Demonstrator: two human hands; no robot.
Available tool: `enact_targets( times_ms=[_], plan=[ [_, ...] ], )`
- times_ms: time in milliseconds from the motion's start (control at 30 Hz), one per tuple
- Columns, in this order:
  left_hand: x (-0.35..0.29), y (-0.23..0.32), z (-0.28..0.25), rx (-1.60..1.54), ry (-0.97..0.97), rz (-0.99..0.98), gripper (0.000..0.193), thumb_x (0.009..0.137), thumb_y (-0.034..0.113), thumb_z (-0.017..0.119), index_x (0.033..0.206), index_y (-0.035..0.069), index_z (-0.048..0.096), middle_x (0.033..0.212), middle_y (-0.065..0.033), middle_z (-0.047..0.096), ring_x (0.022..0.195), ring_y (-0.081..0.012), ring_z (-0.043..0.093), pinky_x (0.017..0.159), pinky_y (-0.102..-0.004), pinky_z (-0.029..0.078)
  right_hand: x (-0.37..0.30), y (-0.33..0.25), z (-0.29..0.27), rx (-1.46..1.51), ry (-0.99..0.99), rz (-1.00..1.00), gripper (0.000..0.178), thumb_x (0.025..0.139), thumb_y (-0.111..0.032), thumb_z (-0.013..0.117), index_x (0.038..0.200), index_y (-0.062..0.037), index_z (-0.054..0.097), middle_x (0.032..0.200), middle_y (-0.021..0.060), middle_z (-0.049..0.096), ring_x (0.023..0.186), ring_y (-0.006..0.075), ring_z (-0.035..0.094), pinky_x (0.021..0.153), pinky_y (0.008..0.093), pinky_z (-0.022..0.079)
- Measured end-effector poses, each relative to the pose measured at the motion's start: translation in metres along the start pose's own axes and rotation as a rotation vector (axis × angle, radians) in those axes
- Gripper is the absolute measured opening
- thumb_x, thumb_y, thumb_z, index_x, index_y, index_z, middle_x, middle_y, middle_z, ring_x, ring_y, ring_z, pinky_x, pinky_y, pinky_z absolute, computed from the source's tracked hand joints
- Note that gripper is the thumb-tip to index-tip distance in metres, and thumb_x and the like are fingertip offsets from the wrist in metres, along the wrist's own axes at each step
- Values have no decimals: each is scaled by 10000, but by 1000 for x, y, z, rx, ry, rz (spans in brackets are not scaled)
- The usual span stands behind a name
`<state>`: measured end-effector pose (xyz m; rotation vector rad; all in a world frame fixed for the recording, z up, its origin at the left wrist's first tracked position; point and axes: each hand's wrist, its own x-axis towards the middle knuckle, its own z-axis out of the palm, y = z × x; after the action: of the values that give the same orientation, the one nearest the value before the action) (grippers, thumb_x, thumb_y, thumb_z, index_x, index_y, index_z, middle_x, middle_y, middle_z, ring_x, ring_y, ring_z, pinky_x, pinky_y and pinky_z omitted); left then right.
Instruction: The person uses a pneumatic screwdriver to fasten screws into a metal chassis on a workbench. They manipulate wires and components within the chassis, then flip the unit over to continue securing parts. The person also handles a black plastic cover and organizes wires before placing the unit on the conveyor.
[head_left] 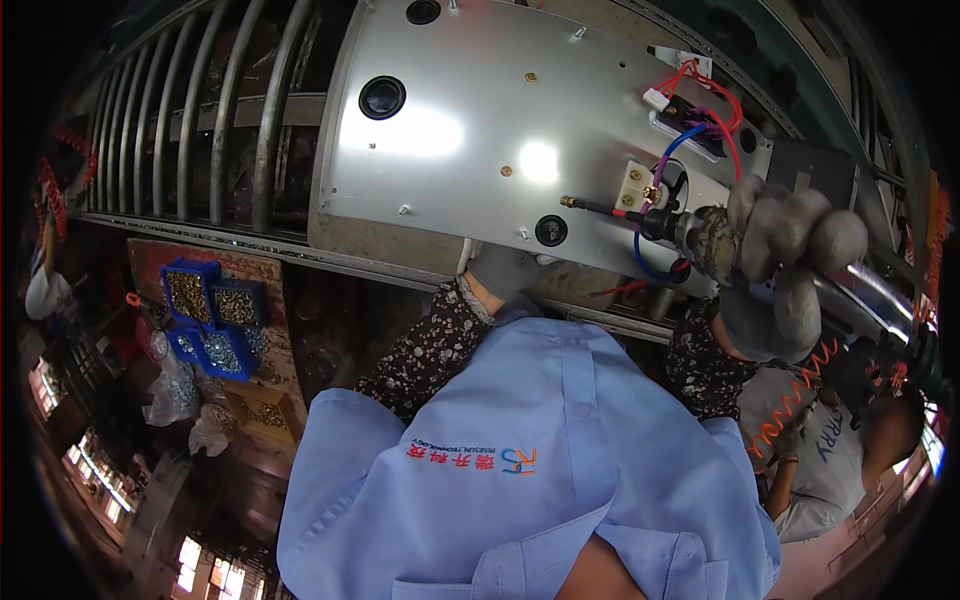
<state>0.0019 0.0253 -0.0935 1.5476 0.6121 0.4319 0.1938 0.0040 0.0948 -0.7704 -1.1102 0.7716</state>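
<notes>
A broad silver metal panel (450, 160) lies in front of me, with black round feet and small studs on its surface. My right hand (795, 240), in a grey glove, is wrapped round a power screwdriver (660, 222). The driver lies nearly level, its brass-coloured tip pointing left over the panel near a black foot (550, 230). Beside its shaft is a white terminal block (636, 186) with blue, purple and red wires. My left hand (505, 268), also gloved in grey, is at the panel's near edge; its fingers are mostly hidden.
Metal conveyor rollers (225, 110) run along the left. Blue bins (222, 352) of small screws sit on a board at the lower left. An orange coiled cord (795, 400) hangs at right, near another person (825, 470). A black wired component (690, 128) stands on the panel's far right.
</notes>
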Motion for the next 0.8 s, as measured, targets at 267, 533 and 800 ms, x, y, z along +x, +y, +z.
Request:
enact_targets(
  times_ms=[267,533,800],
  plan=[
    [8,6,9,-512,-135,-110,86,766,88,549,775,60,469,610,8,423,543,-111,422,488,-272,380,39,0,26,-201,325,342,273,781,-24,455,1044,43,485,834,112,532,599,113,431,479,220,362],
    [12,6,19,-1209,-156,-289,169,870,152,427,713,88,429,569,24,342,514,-89,315,499,-235,317,15,0,7,68,168,196,210,688,27,465,893,-11,484,781,116,527,610,126,482,493,245,425],
    [22,-1,21,-1546,-224,-292,178,888,205,384,764,109,466,552,32,356,485,-72,323,488,-223,312,6,-3,34,-100,72,258,201,691,76,498,876,-3,494,817,112,561,583,96,496,522,224,431]
  ],
)
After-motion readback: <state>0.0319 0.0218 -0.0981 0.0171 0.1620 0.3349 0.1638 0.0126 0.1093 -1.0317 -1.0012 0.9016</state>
